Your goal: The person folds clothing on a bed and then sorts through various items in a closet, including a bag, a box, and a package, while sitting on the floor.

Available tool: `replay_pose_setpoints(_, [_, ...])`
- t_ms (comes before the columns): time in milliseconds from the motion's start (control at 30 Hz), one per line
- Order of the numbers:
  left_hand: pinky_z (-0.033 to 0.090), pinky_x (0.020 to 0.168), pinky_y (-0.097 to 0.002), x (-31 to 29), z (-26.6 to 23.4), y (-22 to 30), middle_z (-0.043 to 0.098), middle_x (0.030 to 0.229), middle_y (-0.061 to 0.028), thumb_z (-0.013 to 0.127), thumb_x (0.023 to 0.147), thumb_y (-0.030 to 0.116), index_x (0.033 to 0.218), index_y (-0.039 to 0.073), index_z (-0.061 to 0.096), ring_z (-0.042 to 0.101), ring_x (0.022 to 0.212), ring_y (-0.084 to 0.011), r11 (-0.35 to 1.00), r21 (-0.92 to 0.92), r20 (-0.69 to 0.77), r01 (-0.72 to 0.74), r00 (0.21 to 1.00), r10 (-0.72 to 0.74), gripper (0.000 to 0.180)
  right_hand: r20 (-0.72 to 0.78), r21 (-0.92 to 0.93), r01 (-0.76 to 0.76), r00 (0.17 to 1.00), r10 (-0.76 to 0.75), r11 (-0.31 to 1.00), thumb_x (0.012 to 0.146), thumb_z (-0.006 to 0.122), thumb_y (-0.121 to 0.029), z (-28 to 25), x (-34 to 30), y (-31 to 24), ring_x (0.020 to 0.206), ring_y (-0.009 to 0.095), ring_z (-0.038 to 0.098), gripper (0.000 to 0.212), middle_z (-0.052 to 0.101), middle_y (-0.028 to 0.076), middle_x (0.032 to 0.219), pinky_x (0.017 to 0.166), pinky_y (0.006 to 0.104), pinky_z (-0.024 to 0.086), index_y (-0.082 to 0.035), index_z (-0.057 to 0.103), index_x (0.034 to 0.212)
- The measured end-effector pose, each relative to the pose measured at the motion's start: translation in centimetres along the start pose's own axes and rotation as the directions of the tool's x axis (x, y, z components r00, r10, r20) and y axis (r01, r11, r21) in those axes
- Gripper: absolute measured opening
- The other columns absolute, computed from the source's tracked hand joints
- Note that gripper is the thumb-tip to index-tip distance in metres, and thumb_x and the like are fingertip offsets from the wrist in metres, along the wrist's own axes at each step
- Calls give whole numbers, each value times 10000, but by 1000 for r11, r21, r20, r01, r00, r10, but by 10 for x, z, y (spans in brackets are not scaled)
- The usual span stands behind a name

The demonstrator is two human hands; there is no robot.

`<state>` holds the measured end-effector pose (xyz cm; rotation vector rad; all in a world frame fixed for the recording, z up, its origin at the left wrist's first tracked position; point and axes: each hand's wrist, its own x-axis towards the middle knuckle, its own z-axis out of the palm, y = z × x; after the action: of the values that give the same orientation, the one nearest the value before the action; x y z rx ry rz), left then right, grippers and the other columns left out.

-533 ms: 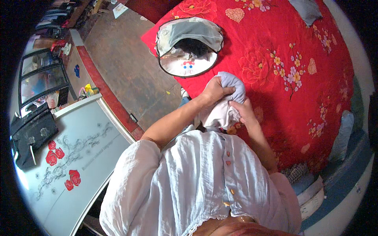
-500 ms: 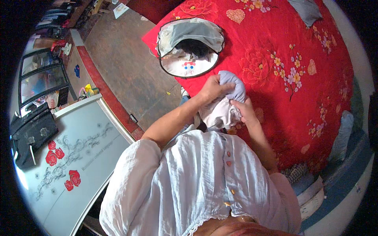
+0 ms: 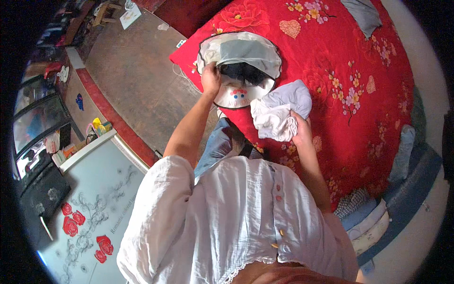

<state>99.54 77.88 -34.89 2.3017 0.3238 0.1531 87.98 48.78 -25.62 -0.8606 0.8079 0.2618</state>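
Left hand (image 3: 211, 79) moved off, crumpled lavender-white cloth (image 3: 282, 108)

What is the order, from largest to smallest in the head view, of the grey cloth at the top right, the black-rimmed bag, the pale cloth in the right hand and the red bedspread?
1. Red bedspread
2. Black-rimmed bag
3. Pale cloth
4. Grey cloth, cut off by the picture's edge

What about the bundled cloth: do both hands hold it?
No, only the right hand holds the bundled cloth; the left hand touches the white bag.
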Motion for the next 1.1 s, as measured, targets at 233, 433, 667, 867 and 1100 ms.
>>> replay_pose_setpoints(233, [447,626,-315,55,-50,34,599,753,-149,530,698,57,961,32,582,581,674,-240,979,-202,158,-26,986,58,269,104,-353,535,838,-536,768,709,611,-26,131,17,5,887,189,552,319,561,100,985,748,301,456,24,522,1011])
replay_pose_setpoints(433, [433,651,-265,70,-59,39,621,769,-94,567,692,48,931,-2,586,555,705,-127,884,-466,137,-25,986,100,245,753,-556,765,297,-588,-326,671,555,-74,201,89,87,1069,343,430,444,446,188,1161,917,447,307,14,465,1098])
replay_pose_setpoints(667, [432,648,-232,98,-68,18,622,765,-65,535,768,28,910,-13,611,529,697,-80,786,-595,74,167,985,-153,166,897,-443,720,358,-261,-535,749,413,-145,209,126,120,1136,319,368,381,411,175,1219,948,443,260,-6,489,1096])
replay_pose_setpoints(867, [454,662,-272,86,-64,27,627,797,-121,571,728,34,882,19,623,594,719,-166,904,-428,139,20,989,44,164,669,-730,655,623,-406,-198,802,401,-171,222,163,145,1105,244,409,316,485,136,1143,920,403,267,-44,497,1075])
replay_pose_setpoints(1100, [448,684,-310,52,-79,73,574,829,-137,535,728,51,941,71,606,569,784,-284,934,-249,350,-258,875,335,225,706,-627,463,678,-206,-627,746,481,-222,244,189,142,829,253,570,234,598,120,913,726,384,422,-63,593,876])
